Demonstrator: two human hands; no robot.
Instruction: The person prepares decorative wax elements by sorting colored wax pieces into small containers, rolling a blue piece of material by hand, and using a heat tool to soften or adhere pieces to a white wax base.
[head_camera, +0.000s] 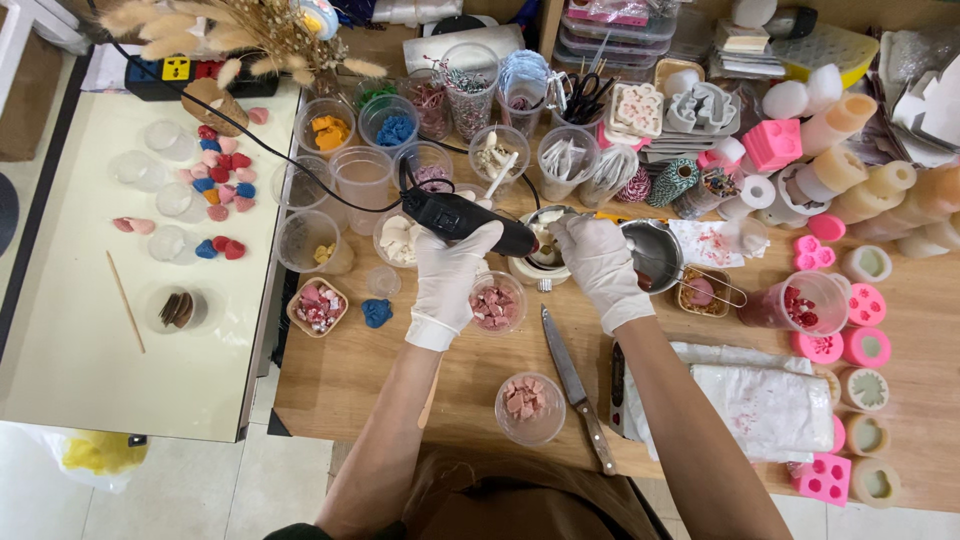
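Head view: left hand (447, 272) grasps black heat tool (468, 220); right hand (597, 262) grips steel pitcher (652, 254) beside pink moulds (772, 143).

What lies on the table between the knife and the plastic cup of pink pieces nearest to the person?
Nothing: in the head view, only bare wood separates the knife from the cup.

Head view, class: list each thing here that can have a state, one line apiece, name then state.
left hand: gloved, gripping the black heat tool
black heat tool: held level, nozzle aimed at the small pot, cord attached
right hand: gloved, steadying the small pot
small pot: upright, contents unclear
metal cup: upright, open
knife: lying flat, unheld
cup of pink chunks: upright, part full
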